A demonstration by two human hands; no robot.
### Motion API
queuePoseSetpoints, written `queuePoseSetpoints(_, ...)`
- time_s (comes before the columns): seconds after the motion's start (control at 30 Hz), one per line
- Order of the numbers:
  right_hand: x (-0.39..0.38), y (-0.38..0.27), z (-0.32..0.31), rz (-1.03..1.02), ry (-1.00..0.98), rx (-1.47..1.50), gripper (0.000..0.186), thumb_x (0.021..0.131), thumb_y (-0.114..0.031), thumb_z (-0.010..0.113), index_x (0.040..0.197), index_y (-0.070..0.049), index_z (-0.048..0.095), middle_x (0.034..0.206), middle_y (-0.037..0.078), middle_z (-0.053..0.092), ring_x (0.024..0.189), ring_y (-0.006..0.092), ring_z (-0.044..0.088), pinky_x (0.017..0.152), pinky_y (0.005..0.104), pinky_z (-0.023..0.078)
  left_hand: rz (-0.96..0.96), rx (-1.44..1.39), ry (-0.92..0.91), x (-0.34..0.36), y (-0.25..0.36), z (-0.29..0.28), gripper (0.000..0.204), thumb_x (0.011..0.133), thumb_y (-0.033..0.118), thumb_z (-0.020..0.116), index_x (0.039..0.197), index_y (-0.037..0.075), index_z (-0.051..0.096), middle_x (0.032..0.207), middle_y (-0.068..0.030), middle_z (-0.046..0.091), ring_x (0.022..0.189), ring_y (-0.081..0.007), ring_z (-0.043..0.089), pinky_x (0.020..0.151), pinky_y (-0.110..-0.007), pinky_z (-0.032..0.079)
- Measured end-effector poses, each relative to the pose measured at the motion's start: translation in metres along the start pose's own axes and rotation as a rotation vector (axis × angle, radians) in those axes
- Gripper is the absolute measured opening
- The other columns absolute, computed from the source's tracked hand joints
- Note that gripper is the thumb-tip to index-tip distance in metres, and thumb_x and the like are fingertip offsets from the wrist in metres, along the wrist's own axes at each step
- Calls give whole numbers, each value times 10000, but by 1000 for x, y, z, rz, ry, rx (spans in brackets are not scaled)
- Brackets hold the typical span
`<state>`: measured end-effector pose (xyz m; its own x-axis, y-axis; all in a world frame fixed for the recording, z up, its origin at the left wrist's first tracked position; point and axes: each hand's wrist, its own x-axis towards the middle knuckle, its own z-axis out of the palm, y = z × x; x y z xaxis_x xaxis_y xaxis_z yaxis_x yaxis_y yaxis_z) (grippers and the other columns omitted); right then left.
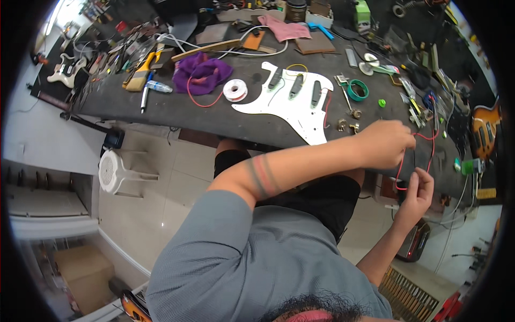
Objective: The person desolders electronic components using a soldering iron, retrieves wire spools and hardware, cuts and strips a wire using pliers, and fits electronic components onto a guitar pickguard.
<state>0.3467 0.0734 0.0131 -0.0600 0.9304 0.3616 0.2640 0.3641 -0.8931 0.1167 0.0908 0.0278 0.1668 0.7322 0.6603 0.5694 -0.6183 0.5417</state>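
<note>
Red wire [429,137] is pinched between the closed fingertips of the left hand [387,144], right of centre in the frame, and is stretched down to the right hand [417,192], whose fingers are curled shut around the wire's lower loop near the bench edge. The strand is kept taut between both hands, probably so that it can be handled cleanly away from the clutter. Just left of the hands, a white guitar pickguard [292,102] with three pickups is laid flat on the dark workbench [177,110], its own wires trailing, within easy reach. Small brass parts [348,126] are seen beside its lower tip, and a green tape roll [358,90] lies above them. Further left, a solder spool [235,90] and a purple cloth [204,72] are set aside. At the right rim of the frame, an orange guitar body [485,129] is partly seen. A white plastic stool [115,172] stands on the tiled floor at lower left.
</note>
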Motion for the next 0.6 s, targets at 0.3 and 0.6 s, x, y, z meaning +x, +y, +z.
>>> queuePoseSetpoints(0.3,-38,-45,93,-265,-455,82,122,992,72,793,1037,2,704,821,12,561,721,93,483,653,276,398,-445,-233,-35,-110,50,-102,187,1015,148,767,1064,-29,735,993,-175,773,937,-398,750,845,-461,583)
queuePoseSetpoints(0.6,-48,-73,114,-369,-650,-5,124,937,19,842,962,3,722,728,72,607,565,154,519,545,324,394,-352,25,3,-166,61,-162,122,1018,121,767,989,13,719,934,-130,725,883,-356,692,792,-455,549)
